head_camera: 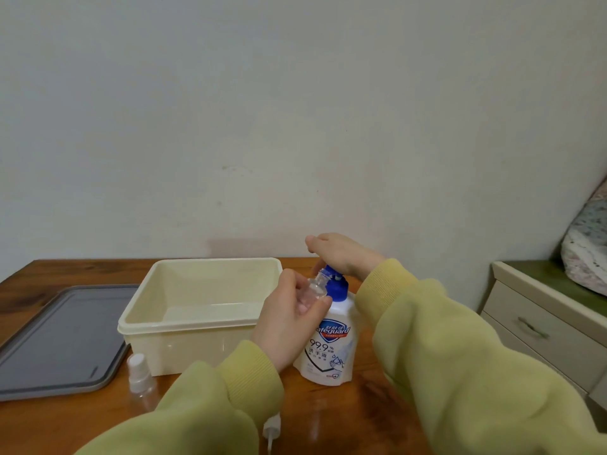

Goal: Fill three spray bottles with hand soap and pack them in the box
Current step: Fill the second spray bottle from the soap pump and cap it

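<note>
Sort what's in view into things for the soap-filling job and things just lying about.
Job: left hand gripping the open spray bottle; right hand pressing the Safeguard hand soap pump bottle; capped spray bottle; loose spray head; cream box; grey lid.
Lying about: drawer unit; bundled fabric.

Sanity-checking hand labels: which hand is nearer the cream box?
Left. The left hand holds a clear bottle right at the box, by its right edge. The right hand rests on the soap pump, farther right.
</note>
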{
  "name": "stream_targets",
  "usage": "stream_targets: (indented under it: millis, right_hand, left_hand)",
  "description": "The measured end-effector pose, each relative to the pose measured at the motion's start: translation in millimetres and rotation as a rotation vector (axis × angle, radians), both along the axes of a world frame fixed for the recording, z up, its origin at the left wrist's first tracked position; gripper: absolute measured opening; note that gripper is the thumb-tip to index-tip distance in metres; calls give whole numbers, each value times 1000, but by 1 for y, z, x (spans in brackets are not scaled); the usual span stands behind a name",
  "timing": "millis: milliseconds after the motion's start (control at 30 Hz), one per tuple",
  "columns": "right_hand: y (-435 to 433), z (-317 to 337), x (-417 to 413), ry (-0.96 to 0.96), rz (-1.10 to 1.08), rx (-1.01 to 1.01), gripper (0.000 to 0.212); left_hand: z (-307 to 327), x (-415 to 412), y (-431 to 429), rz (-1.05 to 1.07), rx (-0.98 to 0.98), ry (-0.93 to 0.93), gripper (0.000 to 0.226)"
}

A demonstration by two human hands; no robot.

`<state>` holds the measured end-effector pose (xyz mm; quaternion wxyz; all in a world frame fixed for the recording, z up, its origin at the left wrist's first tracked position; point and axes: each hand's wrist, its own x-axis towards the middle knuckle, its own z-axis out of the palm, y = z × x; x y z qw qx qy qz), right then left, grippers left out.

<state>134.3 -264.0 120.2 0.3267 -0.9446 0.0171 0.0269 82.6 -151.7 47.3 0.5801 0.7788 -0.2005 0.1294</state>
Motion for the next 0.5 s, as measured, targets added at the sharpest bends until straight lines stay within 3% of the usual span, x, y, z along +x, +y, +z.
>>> stream_targets:
  millis: [500]
  right_hand:
    - [0,-5,5,39,10,-54,47]
  left_hand:
    - [-6,0,0,4,20,3,22]
